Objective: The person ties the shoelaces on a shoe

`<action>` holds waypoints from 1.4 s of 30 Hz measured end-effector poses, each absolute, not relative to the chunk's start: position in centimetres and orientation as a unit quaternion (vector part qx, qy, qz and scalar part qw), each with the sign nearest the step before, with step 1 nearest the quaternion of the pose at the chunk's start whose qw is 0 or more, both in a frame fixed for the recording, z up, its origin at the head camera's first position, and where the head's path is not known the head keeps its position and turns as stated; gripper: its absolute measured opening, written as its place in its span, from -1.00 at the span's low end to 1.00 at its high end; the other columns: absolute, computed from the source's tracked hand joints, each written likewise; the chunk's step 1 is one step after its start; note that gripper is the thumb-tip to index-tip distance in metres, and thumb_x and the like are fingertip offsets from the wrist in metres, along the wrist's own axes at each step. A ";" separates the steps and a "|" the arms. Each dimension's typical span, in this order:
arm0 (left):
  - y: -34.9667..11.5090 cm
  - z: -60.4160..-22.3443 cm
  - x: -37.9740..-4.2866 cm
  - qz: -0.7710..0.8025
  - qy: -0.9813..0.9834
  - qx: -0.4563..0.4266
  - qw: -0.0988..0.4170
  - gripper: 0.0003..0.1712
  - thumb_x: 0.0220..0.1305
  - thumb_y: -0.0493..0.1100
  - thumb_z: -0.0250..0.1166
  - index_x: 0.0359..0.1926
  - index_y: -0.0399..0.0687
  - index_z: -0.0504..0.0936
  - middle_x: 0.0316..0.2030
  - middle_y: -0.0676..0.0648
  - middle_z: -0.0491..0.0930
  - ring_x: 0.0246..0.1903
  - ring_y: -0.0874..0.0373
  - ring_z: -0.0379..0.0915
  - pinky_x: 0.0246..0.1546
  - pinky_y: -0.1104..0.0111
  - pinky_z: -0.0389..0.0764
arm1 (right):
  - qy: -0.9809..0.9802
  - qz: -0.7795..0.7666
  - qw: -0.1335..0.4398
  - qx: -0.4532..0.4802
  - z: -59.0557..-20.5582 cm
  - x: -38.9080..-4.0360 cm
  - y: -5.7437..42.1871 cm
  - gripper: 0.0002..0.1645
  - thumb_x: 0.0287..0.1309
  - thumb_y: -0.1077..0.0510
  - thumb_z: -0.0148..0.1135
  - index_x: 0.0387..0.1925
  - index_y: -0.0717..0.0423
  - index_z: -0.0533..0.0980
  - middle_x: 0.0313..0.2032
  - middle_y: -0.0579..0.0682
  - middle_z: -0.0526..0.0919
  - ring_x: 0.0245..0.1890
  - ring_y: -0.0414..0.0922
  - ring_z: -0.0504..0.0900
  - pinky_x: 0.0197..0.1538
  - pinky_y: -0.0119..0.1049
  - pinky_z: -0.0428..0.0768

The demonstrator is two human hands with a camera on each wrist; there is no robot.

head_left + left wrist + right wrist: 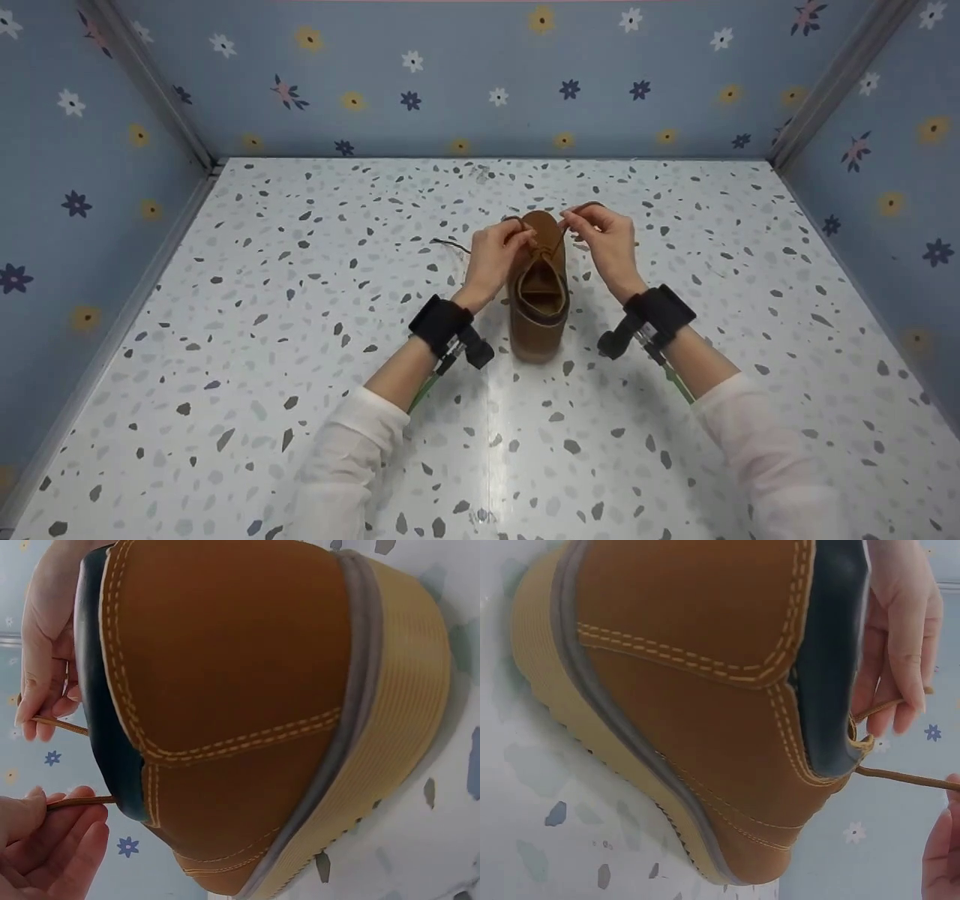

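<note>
Brown shoe sits upright on speckled tabletop, slightly toward 3 o'clock of head-view centre, toe at 12. Left hand, at shoe's 10 o'clock, pinches one lace strand; right hand, at 2 o'clock, pinches the other strand. Shoe opening faces up, brown interior visible; deeper contents unreadable.

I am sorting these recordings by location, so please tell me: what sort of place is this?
Probably a small booth set up for recording, not an ordinary room: flower-patterned panels close off three visible sides, grey strips line their corners, and the shoe stands on a speckled white surface.
</note>
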State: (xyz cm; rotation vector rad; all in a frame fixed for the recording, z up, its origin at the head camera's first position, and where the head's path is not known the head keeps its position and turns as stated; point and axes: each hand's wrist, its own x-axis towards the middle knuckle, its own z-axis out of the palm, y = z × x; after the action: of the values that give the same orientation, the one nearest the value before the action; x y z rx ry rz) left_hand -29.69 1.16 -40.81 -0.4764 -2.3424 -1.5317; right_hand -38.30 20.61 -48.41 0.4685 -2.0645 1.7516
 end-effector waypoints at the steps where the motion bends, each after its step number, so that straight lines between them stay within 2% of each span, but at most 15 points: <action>1: 1.2 -40.3 -29.4 -0.529 -0.817 -0.170 0.152 -0.85 -0.14 -0.10 0.01 -0.59 -0.03 0.46 -0.64 0.10 0.43 -0.61 0.33 0.31 -0.61 0.46 0.28 | -0.741 0.619 0.194 0.170 -48.2 -38.2 20.5 -0.81 -0.25 0.13 0.04 -0.52 0.18 0.45 -0.57 0.02 0.47 -0.53 -0.06 0.38 -0.55 -0.30 0.32; 2: 1.1 -40.1 -29.4 -0.525 -0.817 -0.180 0.157 -0.87 -0.14 -0.11 0.02 -0.60 -0.03 0.47 -0.66 0.10 0.43 -0.62 0.34 0.31 -0.63 0.48 0.28 | -0.740 0.624 0.185 0.169 -46.7 -37.1 20.0 -0.84 -0.22 0.17 0.02 -0.53 0.18 0.45 -0.58 0.02 0.47 -0.55 -0.08 0.39 -0.55 -0.31 0.32; 4: 1.1 -39.1 -28.8 -0.517 -0.821 -0.186 0.156 -0.86 -0.13 -0.12 0.02 -0.60 -0.04 0.47 -0.67 0.09 0.43 -0.64 0.33 0.30 -0.63 0.50 0.27 | -0.741 0.619 0.189 0.179 -46.5 -37.1 20.0 -0.82 -0.22 0.15 0.02 -0.52 0.17 0.45 -0.57 0.01 0.47 -0.54 -0.09 0.39 -0.56 -0.33 0.33; 8: 0.8 -38.2 -28.5 -0.495 -0.833 -0.196 0.150 -0.87 -0.14 -0.13 0.03 -0.59 -0.06 0.47 -0.67 0.09 0.43 -0.64 0.33 0.30 -0.64 0.55 0.24 | -0.733 0.641 0.156 0.165 -41.8 -33.6 18.5 -0.88 -0.23 0.23 0.02 -0.55 0.19 0.45 -0.57 0.03 0.47 -0.55 -0.15 0.39 -0.56 -0.38 0.33; 10: 0.8 -38.2 -28.6 -0.487 -0.837 -0.204 0.144 -0.85 -0.14 -0.12 0.03 -0.57 -0.08 0.48 -0.65 0.09 0.42 -0.63 0.34 0.29 -0.63 0.55 0.24 | -0.728 0.645 0.159 0.171 -41.5 -33.5 18.3 -0.87 -0.27 0.19 0.06 -0.56 0.17 0.46 -0.58 0.01 0.47 -0.55 -0.18 0.39 -0.56 -0.39 0.33; 17: 0.9 -38.0 -28.7 -0.465 -0.844 -0.234 0.127 -0.87 -0.20 -0.15 0.08 -0.55 -0.10 0.48 -0.63 0.12 0.41 -0.63 0.37 0.26 -0.60 0.57 0.24 | -0.768 0.583 0.200 0.171 -36.2 -28.8 16.0 -0.81 -0.27 0.13 0.04 -0.60 0.19 0.45 -0.60 0.03 0.45 -0.55 -0.12 0.37 -0.52 -0.28 0.30; 19: 0.9 -37.9 -28.6 -0.457 -0.848 -0.238 0.124 -0.88 -0.20 -0.14 0.09 -0.57 -0.08 0.46 -0.63 0.12 0.40 -0.65 0.36 0.25 -0.61 0.55 0.23 | -0.769 0.583 0.196 0.173 -36.2 -28.9 16.0 -0.83 -0.27 0.14 0.05 -0.59 0.18 0.45 -0.58 0.04 0.45 -0.55 -0.10 0.36 -0.51 -0.27 0.30; 21: 0.9 -37.7 -28.6 -0.450 -0.852 -0.240 0.120 -0.88 -0.20 -0.12 0.09 -0.57 -0.06 0.46 -0.63 0.13 0.39 -0.65 0.36 0.23 -0.62 0.54 0.22 | -0.756 0.600 0.184 0.187 -38.6 -31.3 16.9 -0.85 -0.26 0.15 0.04 -0.56 0.14 0.46 -0.56 0.01 0.45 -0.55 -0.15 0.37 -0.51 -0.33 0.31; 24: 1.0 -37.7 -28.5 -0.445 -0.854 -0.242 0.117 -0.86 -0.21 -0.09 0.09 -0.58 -0.05 0.45 -0.64 0.13 0.38 -0.67 0.36 0.23 -0.64 0.53 0.22 | -0.760 0.596 0.181 0.186 -38.7 -31.7 16.8 -0.86 -0.28 0.15 0.05 -0.56 0.11 0.46 -0.55 -0.01 0.44 -0.54 -0.14 0.36 -0.51 -0.35 0.30; 26: 1.1 -37.6 -28.6 -0.442 -0.857 -0.241 0.113 -0.84 -0.23 -0.06 0.09 -0.60 -0.04 0.44 -0.66 0.13 0.37 -0.67 0.36 0.21 -0.65 0.53 0.21 | -0.765 0.585 0.187 0.194 -38.3 -31.5 16.6 -0.86 -0.27 0.14 0.04 -0.56 0.08 0.46 -0.55 -0.03 0.44 -0.54 -0.16 0.37 -0.52 -0.37 0.30; 28: 1.2 -37.6 -28.7 -0.439 -0.858 -0.242 0.111 -0.84 -0.23 -0.05 0.08 -0.62 -0.04 0.42 -0.67 0.12 0.36 -0.68 0.35 0.20 -0.65 0.52 0.20 | -0.783 0.557 0.201 0.189 -35.4 -28.9 15.4 -0.86 -0.28 0.13 0.05 -0.57 0.08 0.46 -0.56 -0.03 0.44 -0.54 -0.14 0.36 -0.52 -0.34 0.29; 31: 1.4 -37.6 -28.8 -0.431 -0.861 -0.246 0.112 -0.85 -0.22 -0.05 0.08 -0.64 -0.02 0.42 -0.68 0.14 0.35 -0.68 0.35 0.19 -0.65 0.51 0.19 | -0.790 0.543 0.203 0.199 -34.3 -28.1 14.9 -0.87 -0.28 0.13 0.04 -0.57 0.08 0.46 -0.58 -0.05 0.45 -0.55 -0.17 0.37 -0.51 -0.38 0.29; 36: 1.7 -37.5 -28.9 -0.420 -0.860 -0.257 0.132 -0.86 -0.23 -0.04 0.10 -0.65 0.01 0.42 -0.70 0.16 0.34 -0.70 0.37 0.18 -0.66 0.53 0.19 | -0.797 0.529 0.205 0.208 -33.4 -27.7 14.4 -0.86 -0.27 0.15 0.04 -0.56 0.11 0.46 -0.60 -0.05 0.45 -0.56 -0.20 0.36 -0.54 -0.41 0.27; 42: 1.9 -37.4 -28.9 -0.419 -0.862 -0.252 0.135 -0.76 -0.28 0.04 0.11 -0.72 0.00 0.35 -0.79 0.08 0.25 -0.78 0.30 0.11 -0.74 0.49 0.12 | -0.798 0.521 0.208 0.218 -33.3 -27.9 14.3 -0.86 -0.27 0.15 0.04 -0.56 0.11 0.46 -0.60 -0.06 0.45 -0.57 -0.18 0.36 -0.58 -0.43 0.22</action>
State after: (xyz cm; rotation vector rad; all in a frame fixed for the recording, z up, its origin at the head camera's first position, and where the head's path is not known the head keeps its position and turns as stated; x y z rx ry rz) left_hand -28.90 1.93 -37.39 -0.7311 -2.4970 -1.2153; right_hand -27.92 14.32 -33.29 0.6080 -2.2224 1.4503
